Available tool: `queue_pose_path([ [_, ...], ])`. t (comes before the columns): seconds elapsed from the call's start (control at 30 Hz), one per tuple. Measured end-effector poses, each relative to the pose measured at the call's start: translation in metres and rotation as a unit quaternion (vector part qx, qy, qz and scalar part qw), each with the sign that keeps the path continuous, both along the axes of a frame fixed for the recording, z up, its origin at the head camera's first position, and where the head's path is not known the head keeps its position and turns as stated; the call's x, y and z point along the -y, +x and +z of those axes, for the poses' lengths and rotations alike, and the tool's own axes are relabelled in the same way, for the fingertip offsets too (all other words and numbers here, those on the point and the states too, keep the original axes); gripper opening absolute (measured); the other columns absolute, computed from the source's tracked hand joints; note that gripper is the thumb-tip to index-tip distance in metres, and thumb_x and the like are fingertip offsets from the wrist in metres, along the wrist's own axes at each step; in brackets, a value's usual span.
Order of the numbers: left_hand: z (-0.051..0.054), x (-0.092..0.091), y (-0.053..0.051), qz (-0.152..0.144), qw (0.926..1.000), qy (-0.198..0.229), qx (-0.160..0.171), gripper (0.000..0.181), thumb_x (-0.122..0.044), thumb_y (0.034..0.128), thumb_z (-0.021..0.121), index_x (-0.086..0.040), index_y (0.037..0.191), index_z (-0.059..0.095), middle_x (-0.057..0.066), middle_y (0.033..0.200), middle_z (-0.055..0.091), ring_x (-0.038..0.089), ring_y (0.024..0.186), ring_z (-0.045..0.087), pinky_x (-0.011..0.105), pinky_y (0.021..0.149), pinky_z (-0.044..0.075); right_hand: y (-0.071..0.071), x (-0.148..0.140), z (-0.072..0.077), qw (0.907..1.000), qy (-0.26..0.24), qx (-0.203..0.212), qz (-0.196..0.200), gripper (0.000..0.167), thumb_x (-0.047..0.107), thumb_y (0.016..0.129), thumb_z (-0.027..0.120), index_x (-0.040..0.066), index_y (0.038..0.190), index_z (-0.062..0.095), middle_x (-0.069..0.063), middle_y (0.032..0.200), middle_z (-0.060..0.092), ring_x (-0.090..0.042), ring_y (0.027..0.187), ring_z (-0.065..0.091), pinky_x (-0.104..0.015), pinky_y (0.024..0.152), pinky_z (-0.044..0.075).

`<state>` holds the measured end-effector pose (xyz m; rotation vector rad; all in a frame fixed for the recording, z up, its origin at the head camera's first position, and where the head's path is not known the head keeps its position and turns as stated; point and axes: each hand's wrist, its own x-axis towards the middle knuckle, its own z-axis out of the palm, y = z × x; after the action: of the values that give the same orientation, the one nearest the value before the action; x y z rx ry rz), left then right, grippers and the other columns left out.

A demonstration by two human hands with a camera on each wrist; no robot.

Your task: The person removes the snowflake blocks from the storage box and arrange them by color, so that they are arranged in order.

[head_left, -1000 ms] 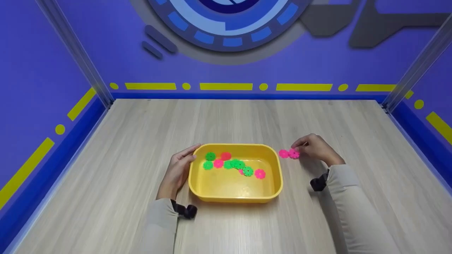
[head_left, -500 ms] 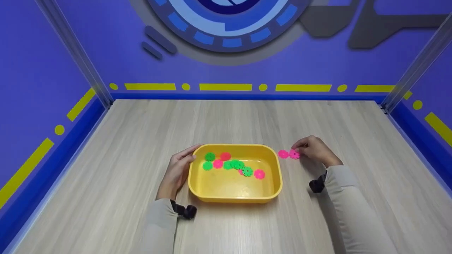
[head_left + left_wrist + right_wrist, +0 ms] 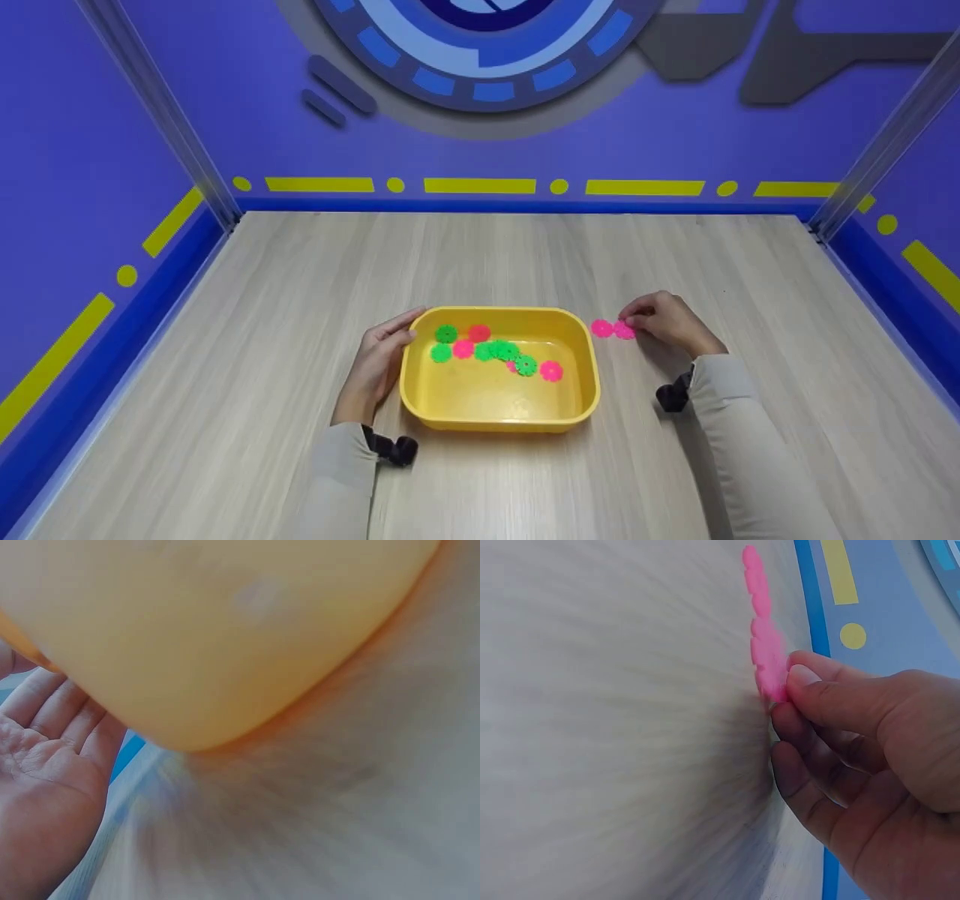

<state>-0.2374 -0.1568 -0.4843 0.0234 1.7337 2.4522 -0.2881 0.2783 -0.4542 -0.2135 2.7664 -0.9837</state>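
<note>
In the head view, a yellow plastic tub (image 3: 491,424) stands on the wooden table. My left hand (image 3: 375,367) holds its left wall, thumb at the rim and fingers along the outside. The left wrist view shows the palm (image 3: 45,780) beside the tub's corner (image 3: 195,690). To the right of the tub, my right hand (image 3: 671,321) pinches a pink notched disc (image 3: 623,331) between thumb and forefinger. Another pink notched disc (image 3: 601,328) adjoins it on the left. In the right wrist view, the pinched disc (image 3: 769,656) is tilted, seen nearly edge-on.
Several green and pink notched discs lie in the tub, among them a green disc (image 3: 446,334) at the back left and a pink disc (image 3: 551,370) at the right. The table (image 3: 300,285) is bounded by blue panels (image 3: 487,204) at the back and sides.
The pinched pink disc's face has tilted slightly, and my right hand has shifted very little. My left hand and the tub have stayed in place.
</note>
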Motion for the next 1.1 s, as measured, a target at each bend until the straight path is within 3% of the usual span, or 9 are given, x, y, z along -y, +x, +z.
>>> queue_pose_path([
  [0.53, 0.002, -0.001, 0.000, 0.005, 1.0000, -0.003, 0.002, 0.048, 0.003, 0.0877, 0.049, 0.006, 0.136, 0.050, 0.019, 0.144, 0.047, 0.022, 0.128, 0.050, 0.031, 0.103, 0.046, 0.001, -0.001, 0.003, 0.9996, 0.003, 0.015, -0.022, 0.020, 0.015, 0.091, 0.064, 0.005, 0.107, 0.071, -0.013, 0.104, 0.068, -0.022, 0.085, 0.054, -0.023, 0.073, 0.049],
  [0.77, 0.001, -0.002, -0.001, 0.008, 0.9999, -0.004, 0.010, 0.048, 0.003, 0.0880, 0.049, 0.006, 0.136, 0.050, 0.018, 0.144, 0.047, 0.022, 0.130, 0.048, 0.029, 0.103, 0.045, 0.002, 0.001, 0.012, 0.9991, 0.003, 0.026, -0.035, 0.025, 0.016, 0.091, 0.064, 0.006, 0.114, 0.070, -0.014, 0.111, 0.067, -0.024, 0.093, 0.057, -0.033, 0.086, 0.054],
  [1.1, 0.001, -0.001, -0.001, 0.008, 1.0000, -0.005, 0.001, 0.047, 0.004, 0.0879, 0.049, 0.007, 0.135, 0.050, 0.019, 0.143, 0.049, 0.022, 0.129, 0.049, 0.030, 0.104, 0.045, 0.004, 0.008, 0.028, 0.9987, -0.008, -0.050, 0.005, 0.025, 0.013, 0.091, 0.064, 0.001, 0.111, 0.070, -0.017, 0.108, 0.069, -0.026, 0.093, 0.062, -0.043, 0.089, 0.055],
])
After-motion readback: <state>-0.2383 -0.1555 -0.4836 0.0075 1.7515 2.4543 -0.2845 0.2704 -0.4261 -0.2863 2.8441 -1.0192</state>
